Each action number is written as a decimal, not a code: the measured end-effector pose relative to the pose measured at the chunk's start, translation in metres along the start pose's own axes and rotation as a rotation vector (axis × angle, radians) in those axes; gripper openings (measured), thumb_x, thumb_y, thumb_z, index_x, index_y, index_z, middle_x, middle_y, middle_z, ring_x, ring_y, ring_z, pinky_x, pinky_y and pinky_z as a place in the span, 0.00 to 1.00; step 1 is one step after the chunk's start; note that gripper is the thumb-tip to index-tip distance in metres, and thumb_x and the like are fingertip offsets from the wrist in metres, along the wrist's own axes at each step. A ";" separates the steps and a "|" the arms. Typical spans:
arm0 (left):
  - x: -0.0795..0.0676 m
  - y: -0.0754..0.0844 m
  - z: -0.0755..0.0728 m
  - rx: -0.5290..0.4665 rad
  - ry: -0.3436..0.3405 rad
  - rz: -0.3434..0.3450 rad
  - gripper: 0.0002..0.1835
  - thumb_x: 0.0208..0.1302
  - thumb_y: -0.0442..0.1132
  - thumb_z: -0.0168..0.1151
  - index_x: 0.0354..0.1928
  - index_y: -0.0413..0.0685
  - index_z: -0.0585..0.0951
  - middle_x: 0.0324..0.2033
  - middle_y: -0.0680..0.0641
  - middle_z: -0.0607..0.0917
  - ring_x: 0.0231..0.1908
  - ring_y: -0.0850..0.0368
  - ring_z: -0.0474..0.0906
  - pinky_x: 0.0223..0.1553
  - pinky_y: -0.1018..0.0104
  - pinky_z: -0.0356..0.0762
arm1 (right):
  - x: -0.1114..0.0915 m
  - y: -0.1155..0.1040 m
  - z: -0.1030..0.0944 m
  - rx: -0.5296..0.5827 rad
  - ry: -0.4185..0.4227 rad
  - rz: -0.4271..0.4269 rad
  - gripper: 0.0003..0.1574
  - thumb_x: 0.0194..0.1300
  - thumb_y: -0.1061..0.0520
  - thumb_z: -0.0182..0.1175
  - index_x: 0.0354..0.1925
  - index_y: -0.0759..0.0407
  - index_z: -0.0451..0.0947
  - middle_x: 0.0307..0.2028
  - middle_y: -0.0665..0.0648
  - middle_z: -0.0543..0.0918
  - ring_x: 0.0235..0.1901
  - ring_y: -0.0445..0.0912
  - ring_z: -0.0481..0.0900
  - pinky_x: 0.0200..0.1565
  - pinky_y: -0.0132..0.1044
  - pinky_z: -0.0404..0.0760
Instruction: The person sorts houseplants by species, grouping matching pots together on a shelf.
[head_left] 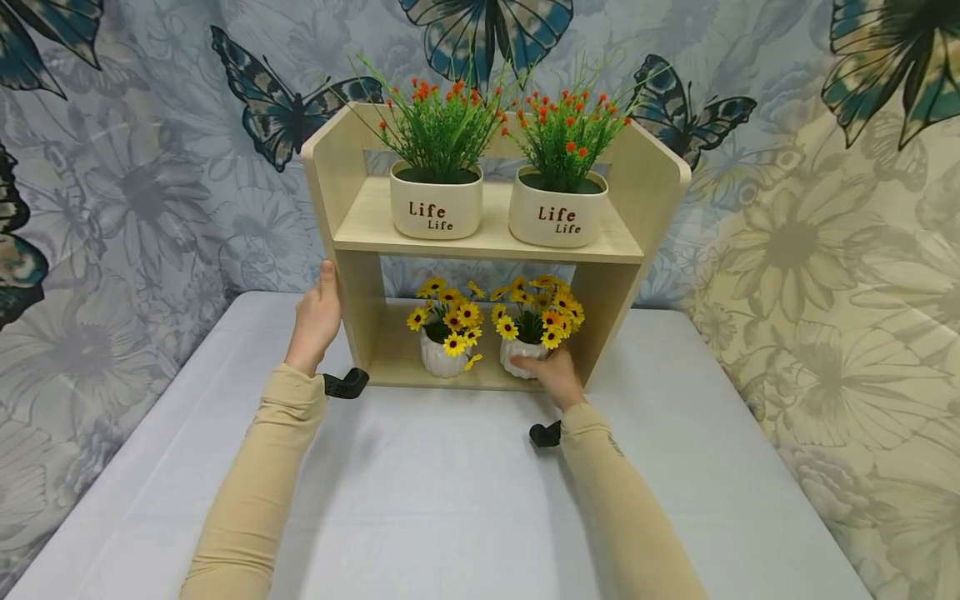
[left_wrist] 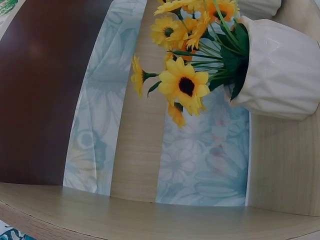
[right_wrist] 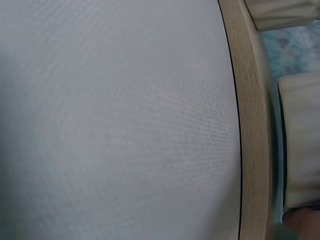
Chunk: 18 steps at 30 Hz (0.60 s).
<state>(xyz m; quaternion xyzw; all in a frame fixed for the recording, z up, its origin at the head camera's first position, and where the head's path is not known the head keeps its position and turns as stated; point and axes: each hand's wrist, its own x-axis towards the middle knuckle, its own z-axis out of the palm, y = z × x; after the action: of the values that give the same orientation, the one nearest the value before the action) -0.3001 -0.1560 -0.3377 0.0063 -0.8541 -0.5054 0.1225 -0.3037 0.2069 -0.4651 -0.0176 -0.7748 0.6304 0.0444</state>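
Observation:
My left hand (head_left: 317,321) rests against the outer left side of a light wooden two-tier shelf (head_left: 487,250); its thumb points up and its other fingers are mostly hidden. On the lower tier, my right hand (head_left: 557,375) grips a ribbed white flowerpot (head_left: 513,357) with yellow flowers. In the right wrist view, a fingertip (right_wrist: 304,222) touches that pot (right_wrist: 305,140), behind the shelf's front edge (right_wrist: 252,140). A matching pot (head_left: 444,357) stands to its left, close up in the left wrist view with its yellow flowers (left_wrist: 186,85).
Two larger cream planters marked "Life", the left one (head_left: 437,204) and the right one (head_left: 558,212), stand on the upper tier with red-flowered greenery. A white cloth (head_left: 450,492) covers the table. Butterfly-patterned fabric (head_left: 150,192) hangs behind the shelf.

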 end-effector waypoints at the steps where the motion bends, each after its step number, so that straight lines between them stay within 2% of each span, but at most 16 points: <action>1: 0.000 0.000 0.000 0.002 -0.001 0.001 0.47 0.63 0.70 0.19 0.68 0.39 0.60 0.63 0.31 0.62 0.61 0.31 0.55 0.59 0.38 0.52 | 0.000 0.000 0.000 0.004 0.002 0.000 0.57 0.47 0.53 0.74 0.66 0.59 0.50 0.61 0.60 0.61 0.61 0.49 0.59 0.61 0.42 0.60; 6: 0.000 0.000 0.000 0.000 0.002 0.002 0.48 0.63 0.70 0.19 0.67 0.38 0.61 0.62 0.31 0.62 0.61 0.31 0.56 0.58 0.38 0.53 | 0.001 0.001 0.001 0.004 0.002 0.001 0.55 0.47 0.54 0.74 0.65 0.60 0.52 0.58 0.60 0.64 0.58 0.50 0.63 0.60 0.43 0.61; 13: -0.001 0.000 0.000 -0.005 0.015 0.016 0.48 0.64 0.70 0.19 0.66 0.37 0.64 0.60 0.30 0.65 0.60 0.30 0.58 0.57 0.37 0.54 | 0.000 0.000 0.002 -0.017 0.010 0.016 0.60 0.47 0.53 0.74 0.67 0.59 0.48 0.63 0.61 0.59 0.62 0.50 0.58 0.62 0.43 0.58; 18: -0.001 0.000 0.001 0.001 0.017 0.013 0.47 0.64 0.69 0.19 0.66 0.38 0.64 0.61 0.30 0.65 0.60 0.30 0.57 0.58 0.37 0.53 | 0.000 0.000 0.001 -0.018 0.001 0.023 0.58 0.47 0.54 0.74 0.67 0.59 0.48 0.63 0.60 0.59 0.62 0.50 0.57 0.62 0.43 0.57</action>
<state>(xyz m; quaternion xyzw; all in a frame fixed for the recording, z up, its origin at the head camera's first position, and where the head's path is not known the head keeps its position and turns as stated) -0.2994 -0.1554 -0.3382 0.0050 -0.8532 -0.5041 0.1333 -0.3038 0.2057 -0.4656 -0.0273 -0.7800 0.6240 0.0376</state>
